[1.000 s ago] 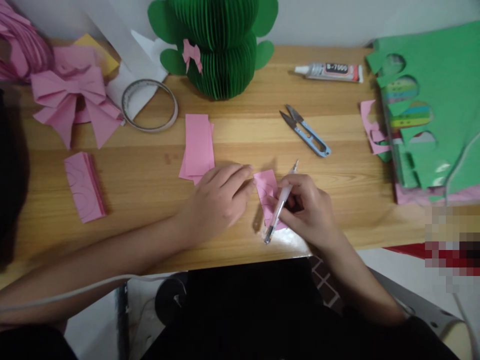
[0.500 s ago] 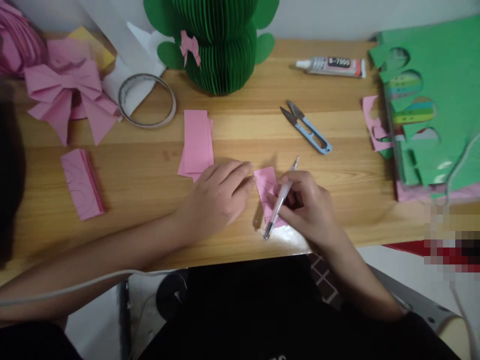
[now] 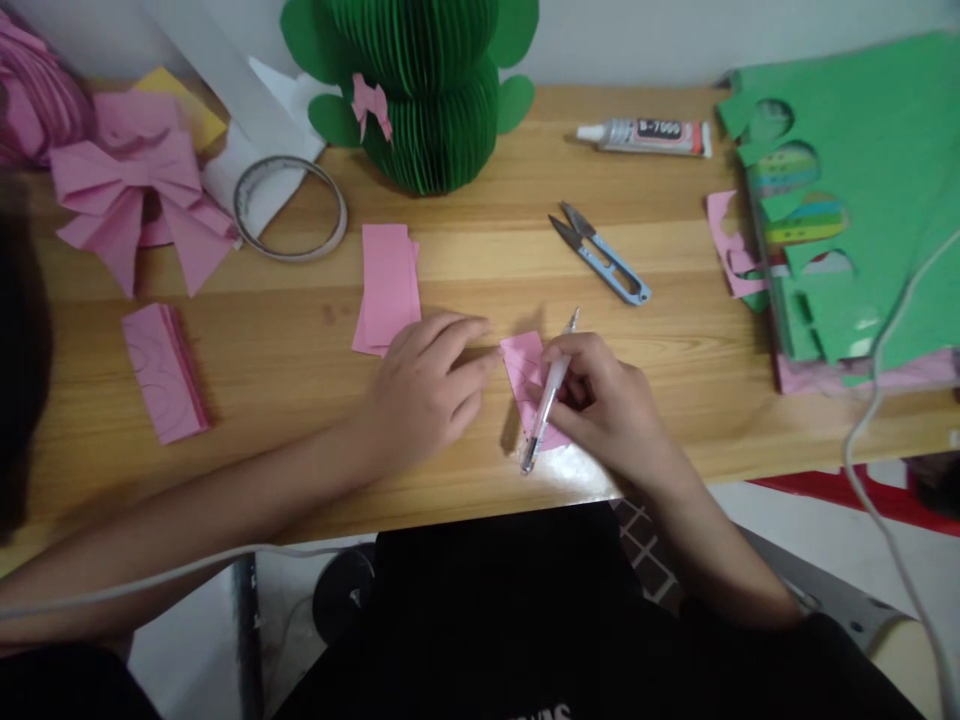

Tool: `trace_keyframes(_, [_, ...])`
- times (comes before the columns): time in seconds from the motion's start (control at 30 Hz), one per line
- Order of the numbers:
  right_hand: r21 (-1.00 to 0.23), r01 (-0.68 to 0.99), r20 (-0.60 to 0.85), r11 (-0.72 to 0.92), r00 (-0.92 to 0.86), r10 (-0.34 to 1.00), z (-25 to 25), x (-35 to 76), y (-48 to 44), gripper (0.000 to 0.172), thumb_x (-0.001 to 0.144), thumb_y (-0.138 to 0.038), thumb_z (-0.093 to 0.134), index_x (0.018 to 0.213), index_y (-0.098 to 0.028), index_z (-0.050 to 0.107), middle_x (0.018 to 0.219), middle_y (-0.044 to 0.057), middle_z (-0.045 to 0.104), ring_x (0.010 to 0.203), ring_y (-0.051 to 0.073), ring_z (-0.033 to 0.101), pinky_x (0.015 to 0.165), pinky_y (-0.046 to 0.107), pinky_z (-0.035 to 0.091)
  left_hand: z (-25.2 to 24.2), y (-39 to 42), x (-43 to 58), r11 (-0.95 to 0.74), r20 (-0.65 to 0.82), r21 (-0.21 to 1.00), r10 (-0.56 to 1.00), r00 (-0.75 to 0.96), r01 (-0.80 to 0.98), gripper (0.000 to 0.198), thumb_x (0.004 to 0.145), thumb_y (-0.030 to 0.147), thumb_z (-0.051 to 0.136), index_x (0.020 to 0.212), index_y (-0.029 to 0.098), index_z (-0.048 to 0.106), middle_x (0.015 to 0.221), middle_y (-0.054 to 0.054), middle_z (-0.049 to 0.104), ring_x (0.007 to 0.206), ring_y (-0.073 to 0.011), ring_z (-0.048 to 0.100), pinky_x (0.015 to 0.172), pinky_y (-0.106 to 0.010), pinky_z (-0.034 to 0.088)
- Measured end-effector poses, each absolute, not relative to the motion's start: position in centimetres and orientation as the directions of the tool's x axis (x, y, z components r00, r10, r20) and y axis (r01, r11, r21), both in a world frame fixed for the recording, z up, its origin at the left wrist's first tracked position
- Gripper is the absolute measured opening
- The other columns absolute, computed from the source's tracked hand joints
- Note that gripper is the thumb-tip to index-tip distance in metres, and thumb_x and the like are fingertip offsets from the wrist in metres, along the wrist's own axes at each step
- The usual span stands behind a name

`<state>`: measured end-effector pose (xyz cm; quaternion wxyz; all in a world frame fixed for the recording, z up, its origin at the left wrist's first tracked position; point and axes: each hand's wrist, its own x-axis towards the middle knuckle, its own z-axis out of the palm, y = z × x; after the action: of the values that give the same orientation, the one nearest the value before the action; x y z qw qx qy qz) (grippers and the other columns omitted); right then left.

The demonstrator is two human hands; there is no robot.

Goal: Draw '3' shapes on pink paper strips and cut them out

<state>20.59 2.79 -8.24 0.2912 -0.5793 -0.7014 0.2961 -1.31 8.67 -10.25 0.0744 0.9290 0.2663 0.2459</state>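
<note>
My right hand (image 3: 604, 400) is closed around a clear pen (image 3: 553, 388), its dark end pointing down toward the table's front edge. Under the pen lies a small pink paper strip (image 3: 521, 350) with curved lines drawn on it; the right hand hides part of it. My left hand (image 3: 431, 385) rests palm down with fingers apart, one fingertip at the strip's left edge. Just beyond that hand, a stack of plain pink strips (image 3: 386, 280) lies partly under its fingers. Farther left sits a folded pink paper piece (image 3: 161, 375) with drawn curves.
Blue thread snips (image 3: 604, 258) lie ahead of my right hand, with a glue tube (image 3: 652, 136) behind. A green honeycomb paper figure (image 3: 431, 120) stands at the back. Left are a tape roll (image 3: 341, 215) and a pink paper bow (image 3: 139, 185); right, green cut-out sheets (image 3: 892, 200).
My left hand's fingers have spread apart a little more. The right hand keeps the pen over the strip. The whole view has shifted slightly.
</note>
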Motion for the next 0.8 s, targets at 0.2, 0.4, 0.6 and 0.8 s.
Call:
trace_keyframes(0.2, [-0.747, 0.651, 0.048, 0.138, -0.154, 0.987, -8.26, 20.59, 2.83, 0.024, 0.08, -0.017, 0.065, 0.094, -0.025, 0.048, 0.063, -0.01, 0.047, 0.051, 0.008, 0.041, 0.052, 0.021, 0.034, -9.78, 8.7, -1.35, -0.885, 0.479, 0.272, 0.464, 0.745, 0.377, 0.022, 0.089, 0.008, 0.05, 0.1, 0.016, 0.068, 0.112, -0.011, 0.068, 0.104, -0.0257, 0.061, 0.084, -0.042, 0.054])
trace_keyframes(0.4, [-0.752, 0.641, 0.07, 0.153, -0.152, 0.986, -8.18, 20.51, 2.88, 0.021, 0.083, -0.019, 0.066, 0.093, -0.025, 0.048, 0.062, -0.01, 0.047, 0.05, 0.007, 0.04, 0.051, 0.021, 0.033, -9.59, 8.56, -1.01, -0.938, 0.456, 0.243, 0.335, 0.825, 0.247, 0.023, 0.091, 0.008, 0.047, 0.097, 0.013, 0.068, 0.116, -0.014, 0.067, 0.108, -0.0282, 0.061, 0.089, -0.043, 0.052])
trace_keyframes(0.6, [-0.803, 0.588, 0.029, 0.098, -0.127, 0.992, -8.51, 20.63, 2.81, 0.026, 0.081, -0.02, 0.071, 0.094, -0.026, 0.049, 0.061, -0.011, 0.046, 0.05, 0.007, 0.04, 0.049, 0.021, 0.032, -9.66, 8.32, -1.03, -0.947, 0.434, 0.19, 0.318, 0.843, 0.259, 0.022, 0.096, 0.011, 0.045, 0.096, 0.012, 0.067, 0.12, -0.015, 0.065, 0.111, -0.0279, 0.06, 0.092, -0.043, 0.052])
trace_keyframes(0.8, [-0.986, 0.165, -0.025, -0.029, 0.027, 0.999, -8.73, 20.82, 2.91, 0.028, 0.087, -0.041, 0.069, 0.094, -0.028, 0.045, 0.058, -0.011, 0.044, 0.045, 0.008, 0.04, 0.044, 0.022, 0.033, -9.74, 8.02, -0.87, -0.936, 0.443, 0.167, 0.352, 0.825, 0.309, 0.018, 0.099, 0.015, 0.05, 0.101, 0.013, 0.068, 0.116, -0.012, 0.067, 0.11, -0.0246, 0.063, 0.092, -0.039, 0.054])
